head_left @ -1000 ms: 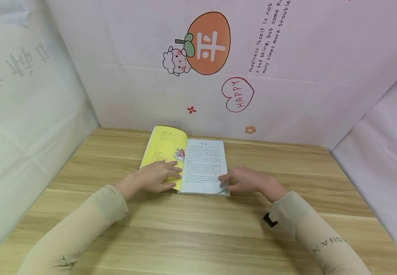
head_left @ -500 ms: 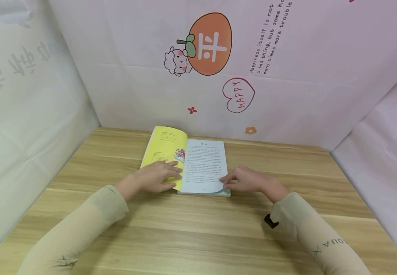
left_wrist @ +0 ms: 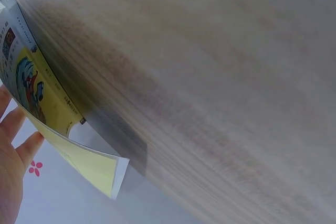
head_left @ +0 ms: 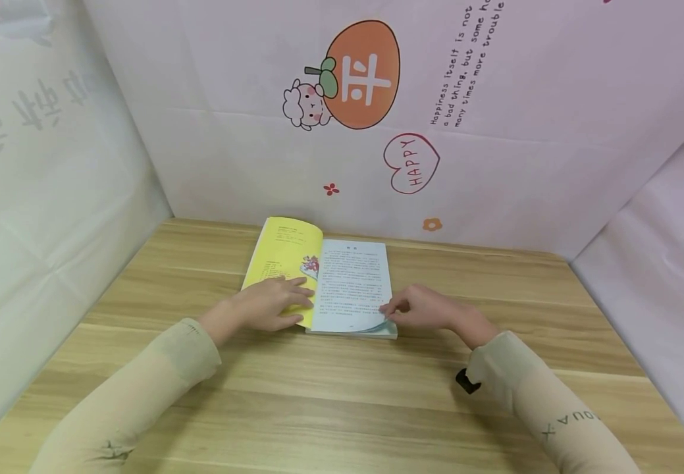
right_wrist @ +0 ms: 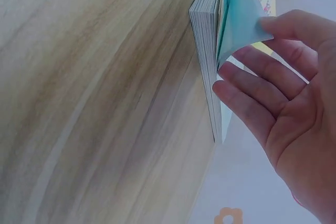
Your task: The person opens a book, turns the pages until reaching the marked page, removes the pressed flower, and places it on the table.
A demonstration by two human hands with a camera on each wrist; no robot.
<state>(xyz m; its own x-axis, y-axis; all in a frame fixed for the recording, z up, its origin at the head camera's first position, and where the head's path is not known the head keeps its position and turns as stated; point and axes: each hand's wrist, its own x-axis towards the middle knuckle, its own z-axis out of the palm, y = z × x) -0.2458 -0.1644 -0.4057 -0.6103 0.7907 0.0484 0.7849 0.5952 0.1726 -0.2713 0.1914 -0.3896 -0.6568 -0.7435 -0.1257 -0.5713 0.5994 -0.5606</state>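
An open book lies near the back of the wooden table, its yellow left page (head_left: 288, 247) carrying print and a small picture. My left hand (head_left: 267, 305) rests on that page, fingers spread towards the spine. In the left wrist view, the cover side (left_wrist: 39, 90) curves up from the table, with the left fingers against the inner face. At the lower right corner of the white printed page (head_left: 350, 283), my right hand (head_left: 423, 307) pinches the paper between thumb and forefinger. The right wrist view shows the lifted bluish page (right_wrist: 244, 17) bent away from the thick page block (right_wrist: 203, 30).
The wooden table (head_left: 318, 401) extends in front of the book and to both sides. Close behind the book stands a white printed backdrop (head_left: 229, 158), with white sheets (head_left: 39, 217) at the sides. A black band (head_left: 468, 380) shows at the right sleeve.
The right fingers have drawn together at the page corner, and the corner has lifted a little more, baring the page beneath. The left hand stays where it was.
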